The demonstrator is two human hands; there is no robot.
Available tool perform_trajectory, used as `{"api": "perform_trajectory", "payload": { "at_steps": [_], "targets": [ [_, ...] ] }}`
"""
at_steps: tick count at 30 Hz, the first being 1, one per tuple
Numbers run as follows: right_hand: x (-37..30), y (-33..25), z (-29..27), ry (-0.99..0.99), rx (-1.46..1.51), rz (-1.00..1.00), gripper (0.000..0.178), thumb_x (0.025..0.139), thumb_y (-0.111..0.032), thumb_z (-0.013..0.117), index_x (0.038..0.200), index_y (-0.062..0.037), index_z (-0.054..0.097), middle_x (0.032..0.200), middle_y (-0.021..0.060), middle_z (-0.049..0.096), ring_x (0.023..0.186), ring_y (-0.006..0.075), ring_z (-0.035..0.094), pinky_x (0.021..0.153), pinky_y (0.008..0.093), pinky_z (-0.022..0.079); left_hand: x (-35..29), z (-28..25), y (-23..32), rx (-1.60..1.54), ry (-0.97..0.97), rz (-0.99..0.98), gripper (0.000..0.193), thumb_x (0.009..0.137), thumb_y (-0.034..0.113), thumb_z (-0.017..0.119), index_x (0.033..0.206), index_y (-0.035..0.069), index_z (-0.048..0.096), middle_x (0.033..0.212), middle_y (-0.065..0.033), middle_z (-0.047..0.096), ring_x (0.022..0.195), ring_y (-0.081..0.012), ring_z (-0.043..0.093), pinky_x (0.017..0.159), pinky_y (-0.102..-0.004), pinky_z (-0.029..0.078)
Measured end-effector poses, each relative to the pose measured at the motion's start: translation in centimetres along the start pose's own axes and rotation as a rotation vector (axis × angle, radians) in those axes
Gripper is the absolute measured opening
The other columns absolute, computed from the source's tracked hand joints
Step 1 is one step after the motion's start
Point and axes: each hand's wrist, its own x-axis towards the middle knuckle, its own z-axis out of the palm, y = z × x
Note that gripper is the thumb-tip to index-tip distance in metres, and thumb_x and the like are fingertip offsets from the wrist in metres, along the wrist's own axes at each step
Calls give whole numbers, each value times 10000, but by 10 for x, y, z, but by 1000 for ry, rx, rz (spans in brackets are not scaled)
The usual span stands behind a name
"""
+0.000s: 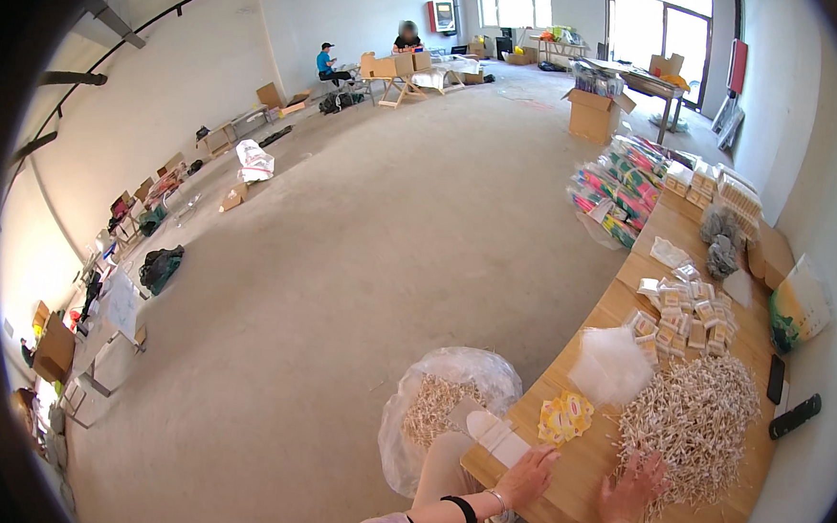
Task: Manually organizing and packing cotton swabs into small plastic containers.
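Observation:
My right hand (633, 487) rests at the near edge of a large heap of cotton swabs (687, 422) on the wooden table (557, 505). Its fingers are spread and touch the nearest swabs. My left hand (528, 476) lies at the table's left edge, fingers stretched out, by the end of some flat white and clear packets (496, 437). Nothing shows in its grasp. Between the packets and the heap lie several small yellow cards (565, 417). Beyond them is a stack of clear plastic bags (611, 366). Filled small packs (688, 316) are piled behind the heap.
A large clear bag of swabs (391, 442) stands on the floor left of the table. Bundled colourful packages (619, 188) and a cardboard box (595, 117) sit farther off. Two people are seated far away. Two dark handheld objects lie along the wall side, one a black device (795, 416).

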Motion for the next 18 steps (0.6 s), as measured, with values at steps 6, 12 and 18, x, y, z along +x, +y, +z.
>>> {"api": "perform_trajectory", "payload": {
  "at_steps": [6,12,18],
  "targets": [
    [2,67,46,17,29,150,863,701,-162,744,1433,-104,291,1500,189,189,1377,417,189,1109,583,169,11,1,2,153,27,45,463,828,114,592,1251,20,428,1287,-186,430,1243,-341,411,1069,-415,349],
    [26,98,68,65,53,168,850,720,-108,731,1440,-102,279,1496,174,210,1374,385,211,1117,518,220,8,11,-6,237,37,75,438,831,132,588,1231,24,449,1281,-171,447,1241,-326,418,1068,-418,353],
    [30,102,68,-17,39,234,782,800,-198,694,1449,-102,269,1515,172,159,1389,380,180,1118,513,207,3,12,-4,238,-14,38,422,855,153,564,1243,26,455,1289,-167,444,1252,-319,406,1075,-420,340]
  ]
}}
